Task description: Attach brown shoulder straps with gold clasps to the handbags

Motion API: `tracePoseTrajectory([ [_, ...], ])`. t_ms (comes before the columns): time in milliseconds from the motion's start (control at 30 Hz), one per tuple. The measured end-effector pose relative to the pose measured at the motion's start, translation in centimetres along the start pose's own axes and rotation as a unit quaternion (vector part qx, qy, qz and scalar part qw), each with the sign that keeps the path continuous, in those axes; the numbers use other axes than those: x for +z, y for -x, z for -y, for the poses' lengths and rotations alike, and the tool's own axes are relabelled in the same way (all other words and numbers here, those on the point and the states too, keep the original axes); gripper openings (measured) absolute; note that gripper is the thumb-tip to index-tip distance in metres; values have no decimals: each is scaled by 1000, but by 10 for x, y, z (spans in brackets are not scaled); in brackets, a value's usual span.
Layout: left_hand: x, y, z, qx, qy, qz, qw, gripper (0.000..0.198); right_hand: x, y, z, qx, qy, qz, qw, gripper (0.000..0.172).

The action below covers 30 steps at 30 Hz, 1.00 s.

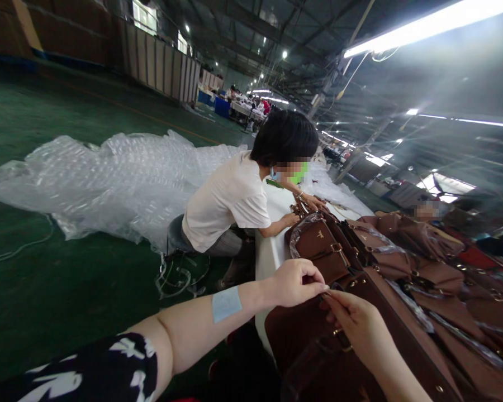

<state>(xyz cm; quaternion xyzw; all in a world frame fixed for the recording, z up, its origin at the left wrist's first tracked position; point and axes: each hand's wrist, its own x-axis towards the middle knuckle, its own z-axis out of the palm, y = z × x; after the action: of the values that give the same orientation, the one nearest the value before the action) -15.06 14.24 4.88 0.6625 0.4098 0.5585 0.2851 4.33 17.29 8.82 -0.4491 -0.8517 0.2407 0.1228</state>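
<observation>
Pinched by left hand [297, 283] and right hand [356, 324], a small piece [326, 294], perhaps strap, is held above the near bag [293, 326] on the table [266, 258]; its handling seems unfinished. Whether the other bags [438, 274] are done cannot be told.

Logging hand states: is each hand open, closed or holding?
Left hand: pinched closed; anything held is too small to tell.
Right hand: closed beside the left hand; anything held is unclear.
</observation>
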Motion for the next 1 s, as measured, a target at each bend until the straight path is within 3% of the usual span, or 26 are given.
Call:
tracePoseTrajectory([
  [300, -1, 1, -7, 26, -49, 14, 998, 16, 1, 3, 12, -33, 9, -31, 999, 41],
  [600, -3, 1, -8, 16, -78, 2, 997, 15, 0, 0, 2, 16, -2, -11, 1000, 45],
  [1000, 0, 1, -4, 25, -87, 2, 996, 14, 0, 0, 2, -24, 11, -9, 1000, 43],
])
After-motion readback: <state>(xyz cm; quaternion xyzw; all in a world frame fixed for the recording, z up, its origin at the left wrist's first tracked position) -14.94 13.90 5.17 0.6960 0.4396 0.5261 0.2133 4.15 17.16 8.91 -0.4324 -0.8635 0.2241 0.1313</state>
